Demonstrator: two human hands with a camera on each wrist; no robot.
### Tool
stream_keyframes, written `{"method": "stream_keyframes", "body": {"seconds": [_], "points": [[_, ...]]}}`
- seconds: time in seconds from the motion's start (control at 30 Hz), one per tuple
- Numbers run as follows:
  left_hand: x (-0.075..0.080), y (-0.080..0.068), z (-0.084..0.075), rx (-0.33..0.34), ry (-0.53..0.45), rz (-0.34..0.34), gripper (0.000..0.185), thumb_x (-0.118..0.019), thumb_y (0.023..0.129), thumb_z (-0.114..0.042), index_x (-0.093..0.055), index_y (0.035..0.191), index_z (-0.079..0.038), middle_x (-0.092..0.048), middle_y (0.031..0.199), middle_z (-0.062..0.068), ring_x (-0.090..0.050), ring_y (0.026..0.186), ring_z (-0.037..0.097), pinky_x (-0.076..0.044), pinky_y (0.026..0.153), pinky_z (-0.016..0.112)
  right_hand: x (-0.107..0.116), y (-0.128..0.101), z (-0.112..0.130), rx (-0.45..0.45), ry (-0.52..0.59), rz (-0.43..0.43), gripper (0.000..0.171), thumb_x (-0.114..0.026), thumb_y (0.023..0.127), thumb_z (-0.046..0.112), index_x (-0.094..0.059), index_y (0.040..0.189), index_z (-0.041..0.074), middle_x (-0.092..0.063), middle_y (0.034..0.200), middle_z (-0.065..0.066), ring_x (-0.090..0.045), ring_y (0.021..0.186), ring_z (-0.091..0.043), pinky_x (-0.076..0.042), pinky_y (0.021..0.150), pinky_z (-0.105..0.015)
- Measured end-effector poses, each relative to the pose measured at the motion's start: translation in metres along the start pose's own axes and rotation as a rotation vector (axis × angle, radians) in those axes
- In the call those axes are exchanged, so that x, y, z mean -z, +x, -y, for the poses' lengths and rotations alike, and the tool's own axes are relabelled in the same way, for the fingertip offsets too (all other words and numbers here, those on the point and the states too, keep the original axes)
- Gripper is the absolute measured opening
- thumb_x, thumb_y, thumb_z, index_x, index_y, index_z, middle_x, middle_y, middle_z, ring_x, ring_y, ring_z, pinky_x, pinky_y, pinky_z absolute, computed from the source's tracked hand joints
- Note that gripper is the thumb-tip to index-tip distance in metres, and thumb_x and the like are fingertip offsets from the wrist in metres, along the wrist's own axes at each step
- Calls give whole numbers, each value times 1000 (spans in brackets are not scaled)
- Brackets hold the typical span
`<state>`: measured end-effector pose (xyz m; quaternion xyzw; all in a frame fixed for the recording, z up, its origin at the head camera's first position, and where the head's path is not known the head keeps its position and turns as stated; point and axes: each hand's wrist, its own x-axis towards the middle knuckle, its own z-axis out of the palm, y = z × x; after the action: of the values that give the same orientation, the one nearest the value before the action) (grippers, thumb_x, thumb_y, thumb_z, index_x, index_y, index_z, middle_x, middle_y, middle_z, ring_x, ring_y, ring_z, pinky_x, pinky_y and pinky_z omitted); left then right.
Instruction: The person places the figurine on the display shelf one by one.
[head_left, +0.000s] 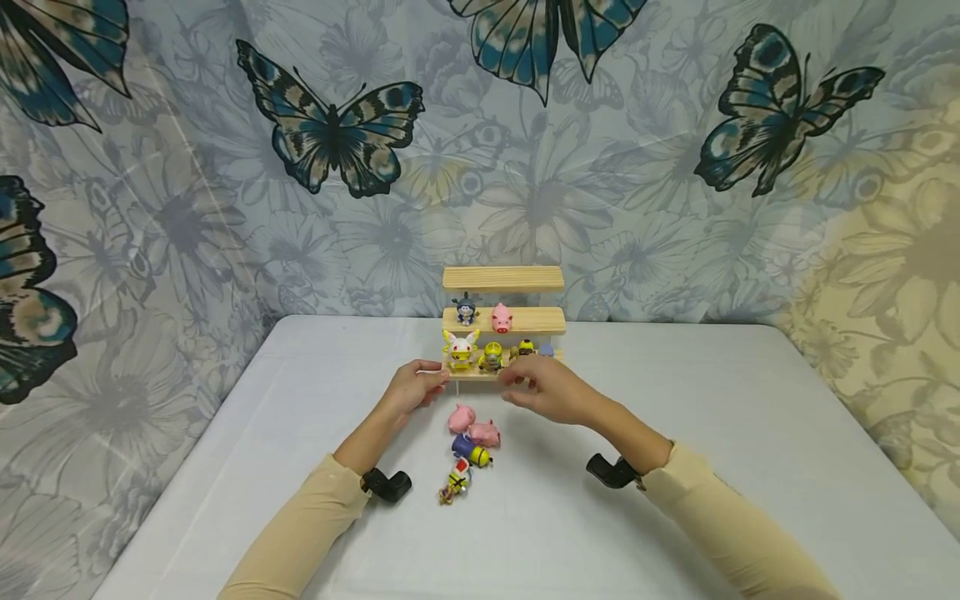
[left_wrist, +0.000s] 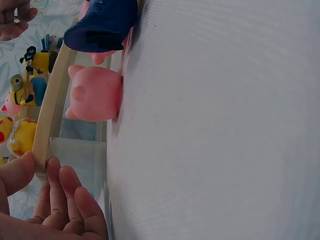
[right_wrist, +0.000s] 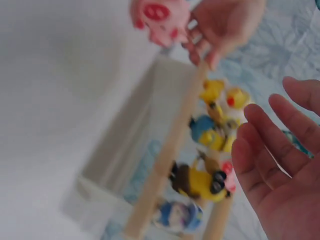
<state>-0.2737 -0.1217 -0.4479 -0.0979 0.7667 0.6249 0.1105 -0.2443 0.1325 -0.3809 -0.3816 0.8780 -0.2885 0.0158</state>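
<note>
A small three-tier wooden shelf (head_left: 502,321) stands at the table's far middle with toy figures on it: a pink pig (head_left: 502,317), a yellow rabbit-eared figure (head_left: 461,350) and minions (head_left: 492,357). My left hand (head_left: 431,377) pinches the left end of the lowest board (left_wrist: 42,145) between thumb and fingers (left_wrist: 65,190). My right hand (head_left: 517,379) hovers in front of the lowest tier, palm and straight fingers (right_wrist: 270,145) holding nothing, close to a minion (right_wrist: 197,182). On the table before the shelf lie two pink pigs (head_left: 474,425), a minion (head_left: 472,452) and a small figure (head_left: 453,486).
The white table (head_left: 712,433) spreads wide on both sides of the shelf. A butterfly-print curtain (head_left: 337,133) hangs right behind it. A black camera mount (head_left: 386,485) sits on each wrist. In the left wrist view one pink pig (left_wrist: 95,92) lies just beside the shelf.
</note>
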Motion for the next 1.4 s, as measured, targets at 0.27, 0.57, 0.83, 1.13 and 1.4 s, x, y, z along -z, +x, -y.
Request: {"method": "stream_keyframes", "body": {"seconds": [0.27, 0.57, 0.83, 1.13, 1.4], "points": [[-1, 0, 0, 9, -4, -4, 36, -65, 93, -22, -57, 125, -7, -72, 109, 10, -60, 78, 9, -45, 65, 24, -28, 1, -7, -14, 20, 219, 27, -62, 93, 11, -65, 118, 3, -68, 117, -11, -63, 109, -27, -53, 86, -39], [-1, 0, 0, 11, -13, -6, 36, -65, 93, -21, -57, 125, -6, -73, 102, 8, -61, 77, 8, -45, 65, 24, -49, 4, -10, 32, 13, 294, 34, -66, 87, 8, -66, 121, 6, -69, 115, -7, -62, 105, -18, -50, 93, -36], [0, 1, 1, 15, 2, 4, 38, -65, 94, -24, -56, 127, -7, -70, 116, 14, -62, 84, 11, -45, 67, 24, -56, 5, -11, 11, 28, 297, 40, -73, 82, 8, -66, 122, 8, -63, 94, 1, -52, 81, -7, -47, 74, -21], [0, 2, 2, 24, -6, 4, 37, -65, 93, -23, -57, 126, -7, -72, 108, 11, -61, 79, 9, -45, 66, 24, -55, 4, -12, -48, 69, 346, 49, -76, 80, 9, -63, 127, 10, -57, 92, 4, -49, 77, -6, -44, 69, -19], [0, 2, 0, 32, -13, 2, 36, -65, 93, -22, -57, 125, -6, -72, 102, 8, -61, 77, 9, -45, 66, 24, -54, 3, -15, -43, 83, 342, 45, -77, 77, 8, -65, 121, 8, -58, 93, 4, -52, 80, -8, -46, 71, -20]]}}
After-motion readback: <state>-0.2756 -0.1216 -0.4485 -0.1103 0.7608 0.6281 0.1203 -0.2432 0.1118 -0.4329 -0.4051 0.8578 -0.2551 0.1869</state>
